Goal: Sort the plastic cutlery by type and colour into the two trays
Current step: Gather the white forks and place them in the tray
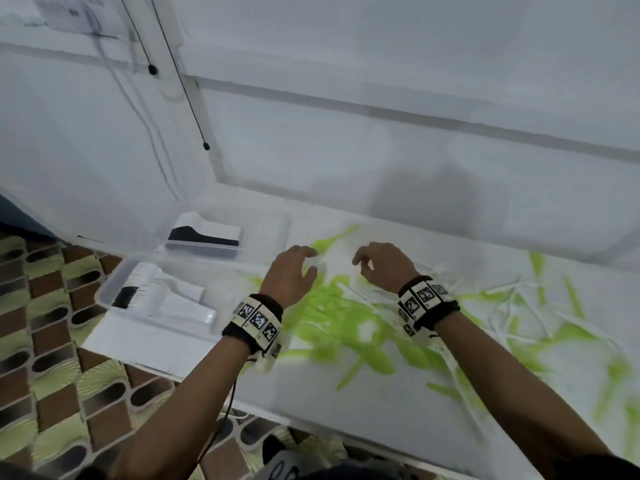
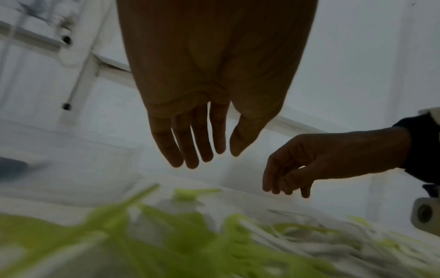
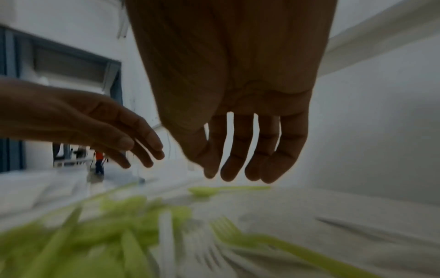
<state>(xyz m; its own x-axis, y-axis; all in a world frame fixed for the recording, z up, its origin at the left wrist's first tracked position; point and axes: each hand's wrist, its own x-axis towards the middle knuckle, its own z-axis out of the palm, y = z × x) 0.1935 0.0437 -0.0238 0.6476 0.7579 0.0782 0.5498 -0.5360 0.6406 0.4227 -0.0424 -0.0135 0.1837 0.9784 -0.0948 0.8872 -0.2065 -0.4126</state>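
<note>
A: Head view is showing both hands hovering over the cutlery (image 1: 346, 327) pile on the white counter (image 1: 346, 403). What are you reading on the left hand (image 1: 289, 277)?

B: Its grip is lying wide. From the left wrist view the fingers (image 2: 188, 143) are hanging nearly straight, close together, thumb a little apart, holding nothing.

A: And the right hand (image 1: 384, 266)?

B: Loosely curled, fingertips drooping toward the pile, also holding nothing. The right wrist view is showing its fingers (image 3: 238, 150) slightly spread above a green spoon (image 3: 226, 190).

A: Which way is that spoon pointing?

B: It is lying flat, long axis running across that view, bowl to the left, handle to the right. Nearer the camera a green fork (image 3: 257, 238) is lying with its tines toward the upper left and its handle trailing to the lower right.

A: The rest of the pile?

B: Green and white pieces are lying crisscross, pointing every way; blur is hiding most types. More pieces are lying scattered to the right.

A: Trays?

B: Two clear ones, left of the pile. The near tray (image 1: 110, 289) is sitting at the counter's left end, and the far tray (image 1: 277, 216) is sitting behind it by the wall. I cannot tell what the white and black shapes inside them are.
</note>
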